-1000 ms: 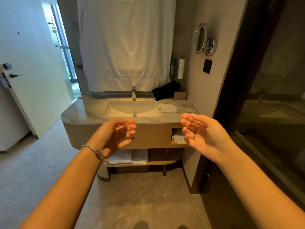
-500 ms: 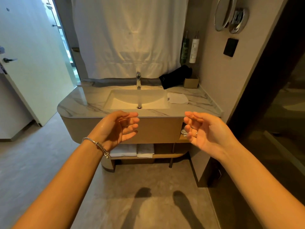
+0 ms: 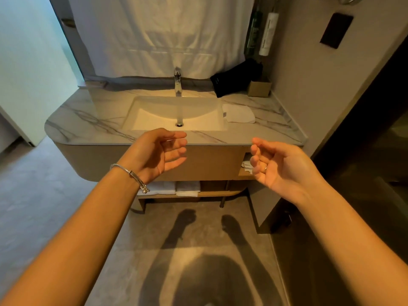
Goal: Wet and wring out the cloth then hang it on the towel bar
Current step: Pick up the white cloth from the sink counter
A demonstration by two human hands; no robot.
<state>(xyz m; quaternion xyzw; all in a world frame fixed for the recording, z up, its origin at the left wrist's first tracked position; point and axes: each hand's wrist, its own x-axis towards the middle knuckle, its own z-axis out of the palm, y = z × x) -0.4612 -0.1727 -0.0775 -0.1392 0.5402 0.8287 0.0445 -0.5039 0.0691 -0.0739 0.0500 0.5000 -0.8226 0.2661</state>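
Observation:
A folded white cloth (image 3: 238, 113) lies on the marble counter (image 3: 92, 120) just right of the white sink (image 3: 154, 120). Water runs in a thin stream from the chrome tap (image 3: 178, 81) into the basin. My left hand (image 3: 157, 154) and my right hand (image 3: 276, 168) are held out in front of the counter's front edge, palms facing each other, fingers loosely curled and apart, both holding nothing. A bracelet circles my left wrist. No towel bar is in view.
A large white sheet (image 3: 167, 34) hangs behind the tap. A black pouch (image 3: 236, 79) and a small box (image 3: 258, 88) sit at the back right. Two bottles (image 3: 260, 33) hang on the wall. Folded towels (image 3: 174, 188) lie on the lower shelf. A wall stands at right.
The view has moved closer to the vanity and tilted down. Both hands stay raised and empty, now nearer the counter's front edge.

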